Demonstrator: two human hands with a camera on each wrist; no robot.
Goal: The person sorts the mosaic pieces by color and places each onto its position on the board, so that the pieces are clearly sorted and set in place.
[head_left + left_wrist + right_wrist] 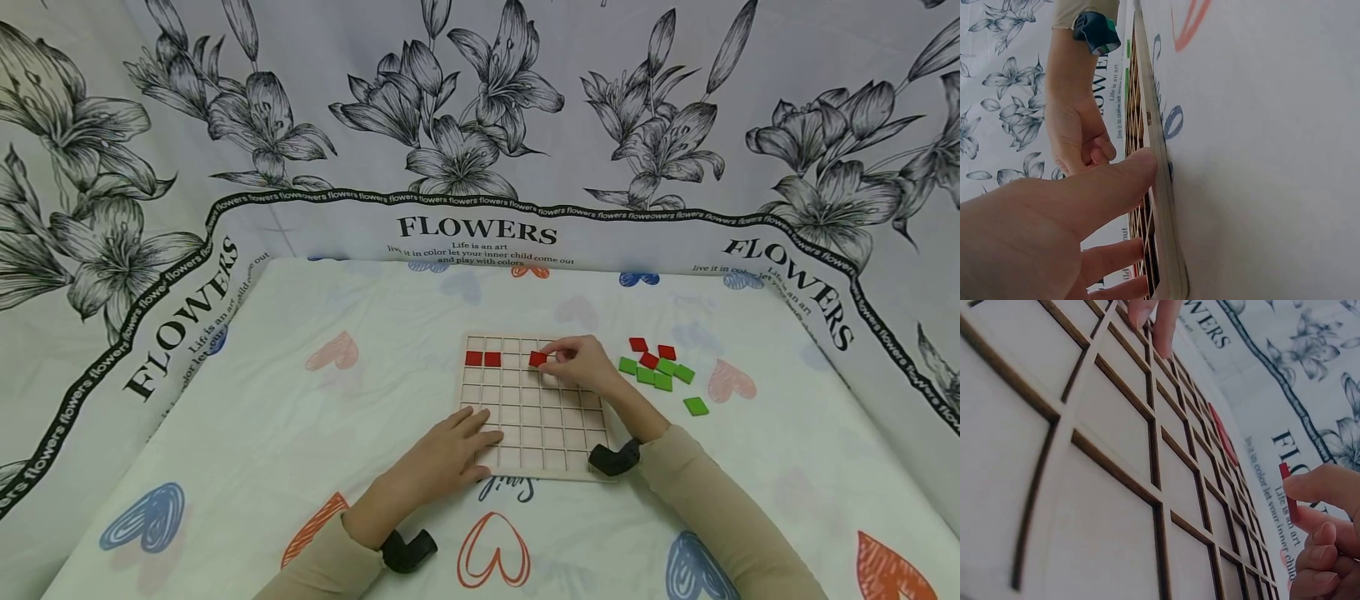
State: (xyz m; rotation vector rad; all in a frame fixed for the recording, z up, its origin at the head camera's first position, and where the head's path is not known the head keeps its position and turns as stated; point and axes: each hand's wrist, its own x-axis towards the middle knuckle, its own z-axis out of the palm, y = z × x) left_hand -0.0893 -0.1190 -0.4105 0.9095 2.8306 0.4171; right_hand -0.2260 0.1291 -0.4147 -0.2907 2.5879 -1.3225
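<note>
While the right hand (pixel 576 364) pinches a red tile (pixel 537 359) by its edges between thumb and fingertip, clear of the grid board (pixel 532 437) beneath it, the left hand (pixel 448 454) rests on the board's near left part, fingers extended and thumb at the rim, holding nothing. To seat a piece like this cleanly, it seems best to bring it level and square with the ridges before easing the pinch, since a tilted corner could catch; a light fingertip push should then flatten it. Gentle pressure from the left hand would likely stop the board sliding.

To the right hand's left, two red tiles (pixel 483 359) sit side by side in neighbouring compartments, with bare wood between them and the held piece. To that hand's right, loose red tiles (pixel 666 352) and green tiles (pixel 663 382) lie clustered, some overlapping, one green piece apart.

The tiles are thin, flat squares with crisp corners and an even colour. The board looks like pale, layered wood, its edge banded under the left thumb, its straight ridges brown along their sides. Below both hands, a white cloth (pixel 405 333) printed with hearts and faintly creased covers the desk.
</note>
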